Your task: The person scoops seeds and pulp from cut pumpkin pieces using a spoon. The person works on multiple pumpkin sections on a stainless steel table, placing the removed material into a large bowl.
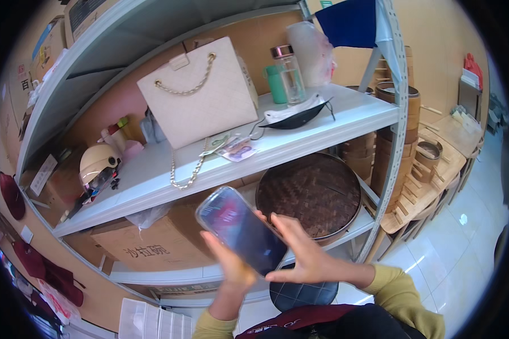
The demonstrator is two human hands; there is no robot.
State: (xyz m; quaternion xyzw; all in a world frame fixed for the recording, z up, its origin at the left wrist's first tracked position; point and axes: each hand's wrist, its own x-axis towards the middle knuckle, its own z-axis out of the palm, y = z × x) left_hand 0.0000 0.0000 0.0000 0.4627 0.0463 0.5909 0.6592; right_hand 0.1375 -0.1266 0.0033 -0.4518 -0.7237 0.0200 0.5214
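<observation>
Roughly mid-view, a phone [240, 229] is held up in the air in front of a grey metal shelving unit [398, 147], screen toward the wearer, top end leaning left. Screen: pinkish patches above, dark below; content too blurred to read.

Left hand [234, 268] curled under the lower left of the phone, thumb up along its left edge, gripping it. Right hand [308, 259] half-closed, thumb and fingers spread about the lower right corner, which it holds between them; firmness cannot be told. Mustard sleeves [404, 296] on both arms.

Behind and below the phone: a cardboard box [152, 240] and, to its right, a round dark woven tray [311, 195] standing tilted. Black quilted stool seat [304, 294] beneath the right hand.

Shelf above the phone: banknotes [237, 148] near the front edge, just beside a cream handbag [203, 93] standing upright, a chain [186, 183] draping over the shelf front. Right of these, a black-and-white mask-like item [297, 116] with cords, in front of a clear bottle [291, 73] and a green cup [275, 85]. Far left, a cream helmet [99, 161].

Beyond the unit, right: stacked bamboo steamers [396, 164] by a wooden table [452, 135], pale tiled floor [464, 248]. Lower left: white plastic drawers [152, 321].
</observation>
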